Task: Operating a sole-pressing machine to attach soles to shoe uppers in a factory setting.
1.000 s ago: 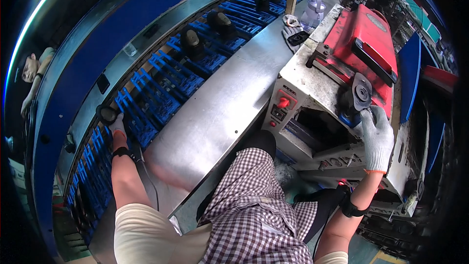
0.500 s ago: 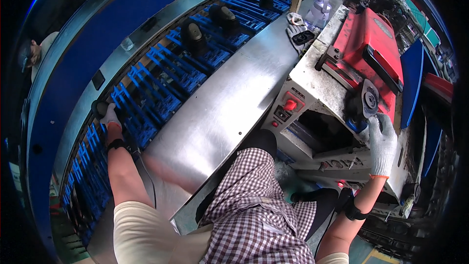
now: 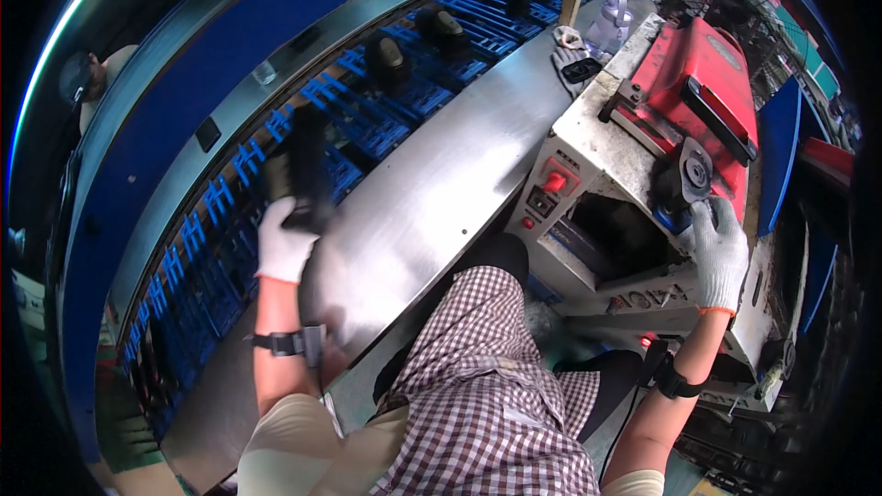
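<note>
My left hand (image 3: 283, 243), in a white glove, is closed round the near end of a black shoe (image 3: 308, 170). Motion smears the shoe, which is held over the inner edge of the blue-slatted conveyor (image 3: 220, 262). On the right, my gloved right hand (image 3: 718, 253) has its fingers curled at the lower edge of a black piece with a ringed round disc (image 3: 695, 174). This piece sits at the front of a red machine head (image 3: 684, 92). What the right fingertips grip is hidden. Several more black shoes (image 3: 386, 55) stand farther along the conveyor.
A bare steel ledge (image 3: 423, 184) runs between conveyor and machine. Gloves (image 3: 571, 60) and a clear jug (image 3: 610, 23) lie at its far end. The machine's white cabinet (image 3: 588, 161) has a red switch (image 3: 555, 181). Another person (image 3: 96, 83) is beyond the blue frame.
My left hand has lifted the shoe off the conveyor and brought it right and nearer to me. The right hand stays at the machine, almost unmoved. The view has shifted slightly.
</note>
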`<state>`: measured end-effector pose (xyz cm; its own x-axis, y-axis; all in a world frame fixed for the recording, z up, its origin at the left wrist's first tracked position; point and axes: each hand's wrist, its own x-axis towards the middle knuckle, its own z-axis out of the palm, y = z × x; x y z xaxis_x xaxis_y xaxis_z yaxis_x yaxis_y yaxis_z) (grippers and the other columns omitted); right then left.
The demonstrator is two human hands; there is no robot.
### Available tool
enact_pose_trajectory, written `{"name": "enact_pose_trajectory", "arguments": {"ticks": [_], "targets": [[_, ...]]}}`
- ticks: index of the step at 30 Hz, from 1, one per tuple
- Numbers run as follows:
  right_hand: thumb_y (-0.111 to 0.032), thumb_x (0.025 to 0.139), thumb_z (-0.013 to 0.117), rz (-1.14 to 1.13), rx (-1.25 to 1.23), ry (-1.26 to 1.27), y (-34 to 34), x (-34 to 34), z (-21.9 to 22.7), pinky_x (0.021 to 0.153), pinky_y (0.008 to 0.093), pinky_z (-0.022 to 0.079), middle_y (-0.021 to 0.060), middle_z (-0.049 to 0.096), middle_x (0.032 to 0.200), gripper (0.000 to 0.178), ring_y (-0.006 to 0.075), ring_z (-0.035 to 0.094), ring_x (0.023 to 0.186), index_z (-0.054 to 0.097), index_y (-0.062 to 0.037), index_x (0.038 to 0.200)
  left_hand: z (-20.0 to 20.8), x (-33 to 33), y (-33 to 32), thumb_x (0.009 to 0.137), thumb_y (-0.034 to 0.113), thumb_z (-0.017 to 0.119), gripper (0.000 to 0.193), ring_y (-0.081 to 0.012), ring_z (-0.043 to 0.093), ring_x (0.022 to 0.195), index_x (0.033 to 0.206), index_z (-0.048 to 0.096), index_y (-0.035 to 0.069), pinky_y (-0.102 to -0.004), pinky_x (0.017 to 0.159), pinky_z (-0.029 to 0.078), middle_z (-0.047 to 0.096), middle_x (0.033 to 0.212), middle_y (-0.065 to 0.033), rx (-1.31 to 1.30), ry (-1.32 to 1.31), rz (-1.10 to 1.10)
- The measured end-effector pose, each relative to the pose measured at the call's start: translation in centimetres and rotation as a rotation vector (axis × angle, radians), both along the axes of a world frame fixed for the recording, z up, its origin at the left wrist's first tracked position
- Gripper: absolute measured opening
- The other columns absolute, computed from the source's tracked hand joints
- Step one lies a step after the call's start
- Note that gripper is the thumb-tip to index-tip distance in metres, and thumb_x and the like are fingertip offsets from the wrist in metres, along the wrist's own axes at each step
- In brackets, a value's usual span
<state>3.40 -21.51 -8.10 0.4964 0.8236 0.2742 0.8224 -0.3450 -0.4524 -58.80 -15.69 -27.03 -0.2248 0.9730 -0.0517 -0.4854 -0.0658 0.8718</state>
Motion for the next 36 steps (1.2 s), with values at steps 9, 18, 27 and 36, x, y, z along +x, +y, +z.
{"name": "enact_pose_trajectory", "arguments": {"ticks": [9, 18, 27, 36], "targets": [[-0.017, 0.092, 0.073, 0.342, 0.796, 0.103, -3.4, -3.5, -3.9, 0.107, 0.0429, 0.047, 0.012, 0.068, 0.129, 0.042, 0.0291, 0.059, 0.128, 0.066, -0.0028, 0.13, 13.8, 26.6, -2.1, 0.081, 0.005, 0.07, 0.09, -0.0248, 0.046, 0.145, 0.162, 0.03, 0.003, -0.0363, 0.121, 0.036, 0.049, 0.155, -0.0126, 0.348, -0.051, -0.442], [-0.066, 0.096, 0.06, 0.64, 0.821, 1.462, -9.1, -8.4, -5.0, 0.125, 0.0433, 0.031, 0.0081, 0.028, 0.17, 0.1, 0.0243, 0.033, 0.153, 0.011, -0.0173, 0.169, 18.0, 40.3, -9.2, 0.078, 0.009, 0.08, 0.119, -0.0245, 0.044, 0.145, 0.167, 0.002, 0.004, -0.0393, 0.118, 0.04, 0.038, 0.16, -0.0151, 0.414, 0.142, -0.952], [-0.028, 0.102, 0.063, 0.446, 1.081, 1.511, -16.0, -2.2, -3.0, 0.12, 0.0454, 0.04, 0.0142, 0.041, 0.162, 0.08, 0.0299, 0.047, 0.146, 0.019, -0.0125, 0.167, 20.7, 48.2, -11.6, 0.091, 0.006, 0.066, 0.094, -0.0237, 0.047, 0.142, 0.167, 0.009, 0.003, -0.0376, 0.116, 0.042, 0.041, 0.159, -0.0145, 0.46, 0.149, -1.218], [-0.009, 0.095, 0.057, 0.161, 0.956, 1.13, -20.1, 2.1, -5.8, 0.113, 0.0321, 0.041, 0.0106, 0.035, 0.167, 0.089, 0.0182, 0.049, 0.138, 0.009, -0.011, 0.17, 20.8, 54.7, -12.7, 0.092, 0.006, 0.069, 0.064, -0.0151, 0.061, 0.114, 0.15, 0.044, 0.0, -0.0315, 0.101, 0.051, 0.063, 0.13, -0.0079, 0.343, 0.193, -1.267]]}}
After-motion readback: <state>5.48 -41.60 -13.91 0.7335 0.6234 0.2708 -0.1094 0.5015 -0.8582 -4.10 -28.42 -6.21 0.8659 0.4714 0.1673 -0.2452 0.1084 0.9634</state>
